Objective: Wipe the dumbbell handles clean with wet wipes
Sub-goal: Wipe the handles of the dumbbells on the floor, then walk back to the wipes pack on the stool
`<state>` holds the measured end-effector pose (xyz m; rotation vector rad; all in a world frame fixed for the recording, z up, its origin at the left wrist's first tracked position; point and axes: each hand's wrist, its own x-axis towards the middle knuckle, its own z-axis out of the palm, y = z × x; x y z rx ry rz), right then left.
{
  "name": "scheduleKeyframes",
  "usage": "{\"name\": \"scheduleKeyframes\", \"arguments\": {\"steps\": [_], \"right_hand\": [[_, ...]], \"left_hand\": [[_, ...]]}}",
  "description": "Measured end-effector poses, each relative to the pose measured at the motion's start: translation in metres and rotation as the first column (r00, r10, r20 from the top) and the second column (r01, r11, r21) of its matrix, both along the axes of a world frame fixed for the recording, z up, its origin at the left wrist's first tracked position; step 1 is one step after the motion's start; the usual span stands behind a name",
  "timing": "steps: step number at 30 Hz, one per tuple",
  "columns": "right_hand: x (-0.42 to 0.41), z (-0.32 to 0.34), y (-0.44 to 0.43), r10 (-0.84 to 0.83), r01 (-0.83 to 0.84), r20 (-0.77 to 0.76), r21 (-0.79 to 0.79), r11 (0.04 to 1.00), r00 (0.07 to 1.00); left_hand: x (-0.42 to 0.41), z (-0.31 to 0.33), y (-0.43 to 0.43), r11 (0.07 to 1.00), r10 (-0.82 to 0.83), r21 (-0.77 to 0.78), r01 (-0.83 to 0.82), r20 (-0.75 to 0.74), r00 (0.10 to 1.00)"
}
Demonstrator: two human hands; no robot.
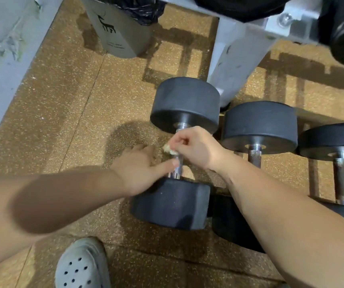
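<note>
A person crouches over a black dumbbell [179, 154] lying on a speckled brown rubber floor [63, 121], its metal handle [178, 163] running away from the camera between two round black weights. The right hand [194, 146] is closed over the upper part of the handle, its fingers [177, 140] curled and pinching a small crumpled, yellowed wet wipe [169, 150] against the bar. The left hand [139, 165] reaches in from the left, its thumb [170, 164] pressed to the lower part of the handle just above the near weight; the other fingers lie loosely together, pointing away over the floor, blurred. Two more dumbbells [256, 146] lie side by side just to the right, their handles bare and the farthest one looking rusty. Behind them stands the pale grey leg of a rack [229, 59], with black weights on the shelf above. A grey bin [117, 32] printed with a deer and lined with a black bag stands at the top, near a grey wall [6, 48]. A grey perforated clog [81, 265] shows at the bottom edge.
</note>
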<state>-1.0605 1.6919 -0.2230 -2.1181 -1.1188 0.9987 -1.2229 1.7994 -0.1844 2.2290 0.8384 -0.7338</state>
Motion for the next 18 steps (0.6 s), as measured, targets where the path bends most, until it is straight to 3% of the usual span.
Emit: {"name": "scheduleKeyframes", "arguments": {"steps": [2, 4, 5, 12, 16, 18], "right_hand": [[0.007, 0.013, -0.002, -0.252, 0.275, -0.226, 0.075, 0.958, 0.941], [0.008, 0.037, -0.006, -0.358, 0.393, -0.251, 0.106, 0.913, 0.899], [0.006, 0.05, -0.009, -0.381, 0.415, -0.245, 0.103, 0.904, 0.891], [-0.015, 0.205, -0.005, -0.49, 0.526, -0.4, -0.024, 0.85, 0.774], [-0.042, 0.338, 0.008, -0.48, 0.493, -0.244, -0.009, 0.87, 0.843], [-0.054, 0.407, 0.011, -0.46, 0.477, -0.244, 0.014, 0.879, 0.854]], "left_hand": [[0.007, 0.015, 0.012, 0.987, 0.147, -0.085, -0.133, 0.179, 0.973], [0.017, 0.036, 0.021, 0.948, 0.315, -0.173, -0.268, 0.37, 0.874], [0.024, 0.05, 0.024, 0.929, 0.367, -0.21, -0.306, 0.396, 0.842], [0.045, 0.187, 0.026, 0.762, 0.615, -0.443, -0.472, 0.27, 0.741], [0.027, 0.314, 0.024, 0.717, 0.648, -0.481, -0.504, 0.195, 0.737], [0.017, 0.384, 0.025, 0.677, 0.676, -0.521, -0.519, 0.163, 0.718]]}}
